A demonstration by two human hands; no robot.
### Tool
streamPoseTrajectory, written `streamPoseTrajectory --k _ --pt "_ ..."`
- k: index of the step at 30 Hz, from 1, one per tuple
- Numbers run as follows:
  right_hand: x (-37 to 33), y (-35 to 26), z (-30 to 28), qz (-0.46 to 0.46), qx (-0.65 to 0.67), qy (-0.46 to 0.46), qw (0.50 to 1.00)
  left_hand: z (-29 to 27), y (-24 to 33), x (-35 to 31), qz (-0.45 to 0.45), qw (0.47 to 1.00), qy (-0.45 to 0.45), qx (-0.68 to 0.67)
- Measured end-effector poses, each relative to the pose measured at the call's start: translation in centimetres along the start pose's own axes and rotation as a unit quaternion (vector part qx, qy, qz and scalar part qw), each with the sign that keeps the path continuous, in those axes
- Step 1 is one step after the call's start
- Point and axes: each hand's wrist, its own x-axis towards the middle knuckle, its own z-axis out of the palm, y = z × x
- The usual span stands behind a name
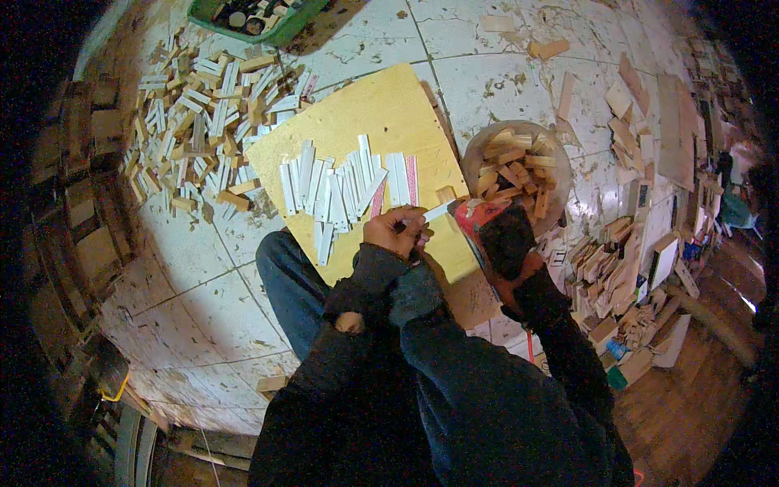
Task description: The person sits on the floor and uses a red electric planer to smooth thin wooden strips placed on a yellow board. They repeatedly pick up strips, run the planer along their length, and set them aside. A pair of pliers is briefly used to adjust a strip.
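Note:
My left hand (396, 230) is closed over the yellow board (389, 97), its fingertips pinching the near end of a white strip (436, 213). The strip's other end meets the nose of a red-and-black power tool (492, 230). My right hand (523, 274) grips this tool from behind, partly hidden by its dark body. A small wooden block (445, 194) sits beside the strip's far end. Left of my hands, many white strips (334, 191) lie loosely side by side on the board, and some pieces (411, 180) have red-and-white patterning.
A round tub (557, 154) of wooden blocks stands right of the board. On the tiled floor at left spreads a heap of wood-and-white pieces (199, 122). A green bin (284, 32) is at the top. Wood offcuts (608, 268) pile up at right; a red hose (530, 345) hangs nearby.

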Motion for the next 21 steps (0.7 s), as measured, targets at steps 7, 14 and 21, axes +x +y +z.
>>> streamPoseTrajectory --k 7,14,21 --pt "-0.9 -0.6 -0.7 0.103 0.063 -0.039 0.992 0.0 0.0 0.1 -0.042 0.999 0.0 -0.007" --pt "-6.8 2.1 1.9 0.28 -0.001 0.034 0.959 1.0 1.1 0.1 0.212 0.952 -0.009 0.221" --pt "-12.5 3.2 4.8 0.269 0.057 0.106 0.956 -6.5 -0.4 -5.4 0.243 0.708 0.423 0.511"
